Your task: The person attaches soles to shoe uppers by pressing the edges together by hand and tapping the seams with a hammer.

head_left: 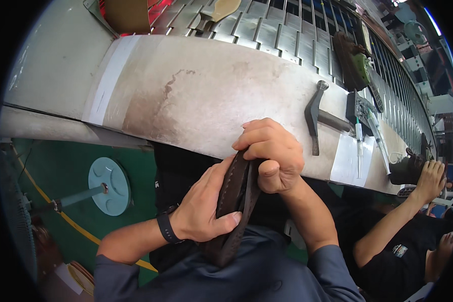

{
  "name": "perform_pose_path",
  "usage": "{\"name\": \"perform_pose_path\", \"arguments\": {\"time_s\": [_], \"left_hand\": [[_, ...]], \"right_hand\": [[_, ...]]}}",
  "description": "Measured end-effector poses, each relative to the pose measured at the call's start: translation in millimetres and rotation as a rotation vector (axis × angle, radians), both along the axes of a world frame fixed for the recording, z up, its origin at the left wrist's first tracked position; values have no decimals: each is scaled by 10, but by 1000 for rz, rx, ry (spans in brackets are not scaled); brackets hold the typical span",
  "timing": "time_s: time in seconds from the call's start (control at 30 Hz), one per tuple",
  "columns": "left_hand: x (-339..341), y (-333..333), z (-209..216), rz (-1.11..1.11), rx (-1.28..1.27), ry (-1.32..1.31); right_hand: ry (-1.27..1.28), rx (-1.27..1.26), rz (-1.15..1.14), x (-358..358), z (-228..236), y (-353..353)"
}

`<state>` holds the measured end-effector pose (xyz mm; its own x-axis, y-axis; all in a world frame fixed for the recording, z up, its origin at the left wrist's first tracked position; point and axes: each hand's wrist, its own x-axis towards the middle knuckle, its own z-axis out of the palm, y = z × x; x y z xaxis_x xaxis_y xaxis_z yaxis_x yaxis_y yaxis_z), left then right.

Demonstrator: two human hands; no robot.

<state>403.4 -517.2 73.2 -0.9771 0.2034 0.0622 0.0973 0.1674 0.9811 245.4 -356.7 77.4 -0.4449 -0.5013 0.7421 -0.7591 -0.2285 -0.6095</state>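
A dark brown leather shoe upper with a stitched edge is held close to my body, in front of the bench's near edge. Its long opening runs lengthwise, pointing away from me. My left hand grips its left side, thumb over the opening and fingers along the outer wall. At the far end, my right hand curls its fingers over the tip, its thumb beside the right edge. The fingers partly cover that tip. To the right on the bench lies a shoemaker's hammer with a dark head.
Two pens and a dark block lie near white paper. Beyond the bench, a slatted metal conveyor carries a brown shoe. A co-worker's hand touches another shoe. A pale blue fan base stands left.
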Motion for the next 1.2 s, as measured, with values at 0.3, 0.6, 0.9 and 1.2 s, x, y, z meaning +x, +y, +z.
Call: {"name": "perform_pose_path", "arguments": {"time_s": [0.3,0.6,0.9,1.2], "left_hand": [[-70,-26,82,-21,-85,13],[-104,32,148,-1,-260,64],[-92,126,224,34,-361,69],[-65,223,396,47,-479,-21]], "right_hand": [[-156,28,37,-4,-11,13],[-458,0,-176,35,-67,-12],[-660,-33,-204,105,26,-33],[-553,695,-248,-166,660,-122]]}}
